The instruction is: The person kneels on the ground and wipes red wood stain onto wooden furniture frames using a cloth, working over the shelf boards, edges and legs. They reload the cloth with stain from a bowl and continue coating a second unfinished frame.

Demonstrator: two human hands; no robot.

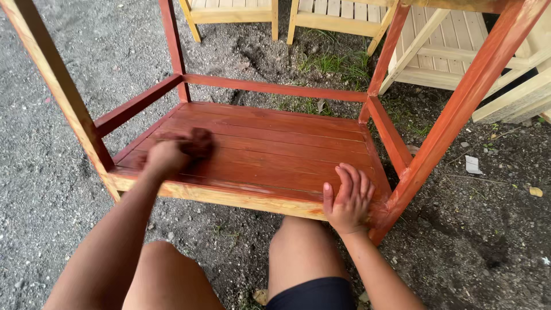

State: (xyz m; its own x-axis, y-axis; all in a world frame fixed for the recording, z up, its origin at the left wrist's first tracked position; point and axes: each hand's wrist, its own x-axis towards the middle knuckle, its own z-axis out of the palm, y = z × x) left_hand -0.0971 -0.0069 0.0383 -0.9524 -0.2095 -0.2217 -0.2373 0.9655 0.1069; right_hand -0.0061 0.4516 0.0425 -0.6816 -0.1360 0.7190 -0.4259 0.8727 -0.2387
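My left hand [166, 158] is clenched around a dark stain-soaked rag [198, 143], pressed on the red-stained slatted wooden shelf [275, 146] near its left front. My right hand [348, 198], fingers [350, 178] released and flat, braces the shelf's front edge, steadying the frame.

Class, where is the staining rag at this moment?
In the head view, the dark rag is under the left hand, on the left part of the red-stained slatted shelf.
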